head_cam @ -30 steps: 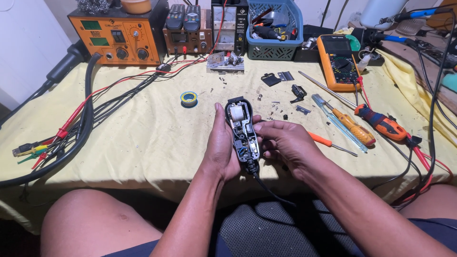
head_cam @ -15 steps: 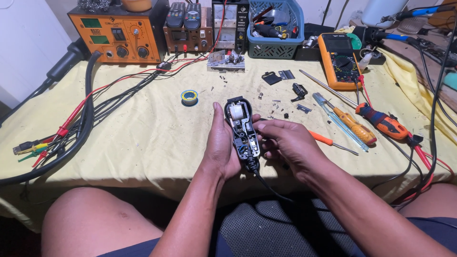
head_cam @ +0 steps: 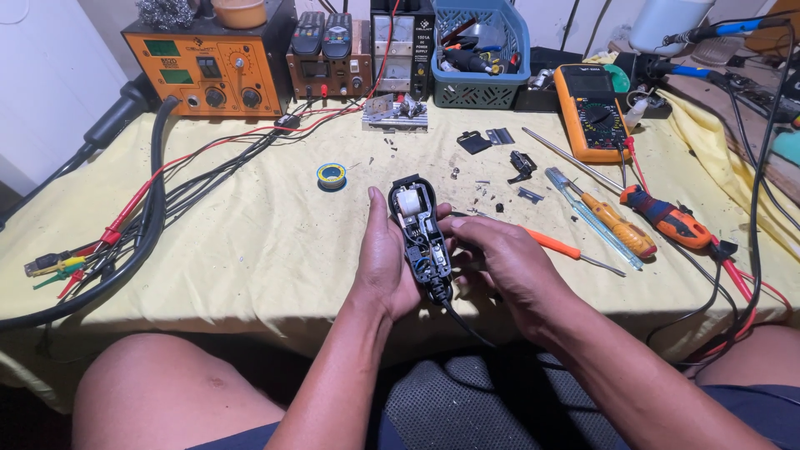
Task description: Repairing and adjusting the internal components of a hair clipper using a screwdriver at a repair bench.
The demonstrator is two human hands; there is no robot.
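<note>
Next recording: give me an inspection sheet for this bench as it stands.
Surface: yellow cloth-covered table.
Job's things: opened black handheld device, innards exposed, black cord at its base.
Clutter: orange multimeter, screwdrivers, solder spool, small black parts, teal basket.
Grippers: left hand cradles the device; right hand touches its side.
Cables: red and black leads at left.
Surroundings: orange bench station.

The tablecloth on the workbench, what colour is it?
Pale yellow, plain; the tablecloth shows best in the head view.
</note>
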